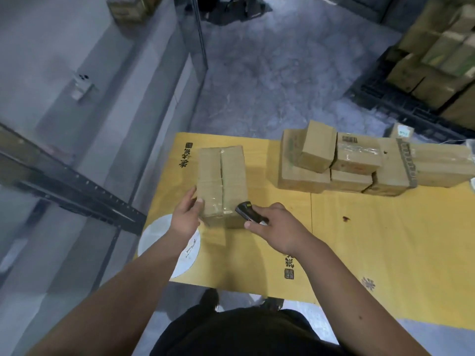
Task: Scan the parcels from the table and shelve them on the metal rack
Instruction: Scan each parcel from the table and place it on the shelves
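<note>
1. Nearest the camera, the person's 2 bare forearms reach out over the near edge of the table, which is covered in yellow sheeting with dark printed characters.
2. The right hand has its fingers curled round a small black scanner, whose nose is just beside the near right corner of the parcel.
3. The left hand grips the near left corner of the parcel, thumb on top and fingers down the side. This taped brown box stands alone on the left part of the table.
4. Judged from this, the step in hand is scanning this 1 box; whether the read has registered cannot be told, as no label or beam shows.
5. Farther back on the right, a cluster of parcels sits packed together, about 6 of them, some stacked on others, so most of the work looks still to do.
6. To the left, beside the table, runs the dark metal rack. Motion blur hides much of it, but the part in view seems to hold no parcels from the table.
7. Beyond, across the grey floor, more cartons are stacked on a dark pallet at far right.
</note>
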A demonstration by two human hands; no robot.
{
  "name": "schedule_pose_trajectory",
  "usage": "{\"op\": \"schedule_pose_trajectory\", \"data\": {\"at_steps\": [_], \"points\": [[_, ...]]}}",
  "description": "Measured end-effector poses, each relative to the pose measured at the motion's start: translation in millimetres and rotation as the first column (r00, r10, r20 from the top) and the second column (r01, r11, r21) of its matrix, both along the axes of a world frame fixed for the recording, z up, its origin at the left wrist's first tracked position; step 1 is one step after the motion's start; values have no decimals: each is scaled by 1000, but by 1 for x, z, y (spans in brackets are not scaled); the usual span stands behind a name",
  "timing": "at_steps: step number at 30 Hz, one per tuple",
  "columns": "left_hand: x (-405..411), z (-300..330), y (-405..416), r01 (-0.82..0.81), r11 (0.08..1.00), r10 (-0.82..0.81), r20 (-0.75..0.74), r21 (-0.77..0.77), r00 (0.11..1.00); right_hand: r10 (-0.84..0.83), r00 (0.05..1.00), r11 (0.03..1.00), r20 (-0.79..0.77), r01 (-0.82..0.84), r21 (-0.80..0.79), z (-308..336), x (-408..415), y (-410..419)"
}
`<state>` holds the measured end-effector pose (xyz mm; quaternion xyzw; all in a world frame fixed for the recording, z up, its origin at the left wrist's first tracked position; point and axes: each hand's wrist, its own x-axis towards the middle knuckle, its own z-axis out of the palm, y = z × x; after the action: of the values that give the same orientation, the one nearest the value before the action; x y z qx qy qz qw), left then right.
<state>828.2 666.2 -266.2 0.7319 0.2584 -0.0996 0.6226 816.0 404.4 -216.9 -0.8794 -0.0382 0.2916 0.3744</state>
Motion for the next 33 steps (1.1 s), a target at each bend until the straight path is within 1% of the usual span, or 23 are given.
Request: {"op": "schedule_pose_trajectory", "data": {"at_steps": [3, 5, 8, 10, 11, 14, 16, 18, 20, 22, 24, 26, 27, 29, 31, 33], "points": [[-1, -5, 18, 35, 999, -34, 36, -10, 999, -50, 998, 999, 38, 51, -18, 3, -12, 18], [-1, -6, 31, -7, 1000, 8, 59, -22, 998, -67, 997, 997, 46, 68, -20, 2, -19, 29], [0, -7, 54, -105, 993, 106, 14, -60, 994, -105, 992, 994, 66, 106, -8, 3, -28, 46], [2, -9, 71, -127, 991, 126, -23, -30, 992, -135, 988, 991, 68, 136, -3, 2, -32, 59], [3, -11, 78, -113, 994, 112, -31, -7, 993, -154, 986, 988, 65, 154, 6, 0, -34, 67], [4, -16, 97, -13, 999, 17, -75, 50, 997, -200, 978, 979, 59, 197, 57, -12, -39, 90], [6, -20, 104, 100, 987, -89, -89, 124, 992, -217, 974, 974, 61, 212, 82, -16, -42, 104], [7, -19, 107, 209, 957, -197, -79, 200, 977, -227, 972, 968, 66, 217, 128, -15, -44, 115], [8, -16, 106, 268, 913, -260, -69, 306, 963, -236, 969, 961, 71, 222, 168, -15, -47, 124], [12, -10, 104, 333, 832, -330, -85, 445, 940, -261, 963, 954, 62, 248, 169, -17, -49, 129], [20, -4, 101, 392, 720, -418, -93, 573, 904, -281, 958, 952, 63, 270, 148, -18, -49, 130], [34, 4, 98, 443, 611, -495, -119, 656, 860, -295, 953, 948, 65, 284, 142, -13, -49, 131], [41, 6, 96, 484, 586, -529, -146, 650, 836, -305, 950, 945, 66, 293, 144, -10, -48, 132], [52, 7, 92, 555, 597, -570, -181, 580, 801, -318, 945, 943, 75, 306, 132, -5, -49, 133], [55, 6, 85, 552, 620, -578, -152, 557, 802, -328, 941, 941, 87, 317, 117, -2, -49, 133], [50, 1, 75, 529, 673, -573, -88, 517, 815, -349, 932, 934, 96, 338, 111, -1, -48, 130]]}}
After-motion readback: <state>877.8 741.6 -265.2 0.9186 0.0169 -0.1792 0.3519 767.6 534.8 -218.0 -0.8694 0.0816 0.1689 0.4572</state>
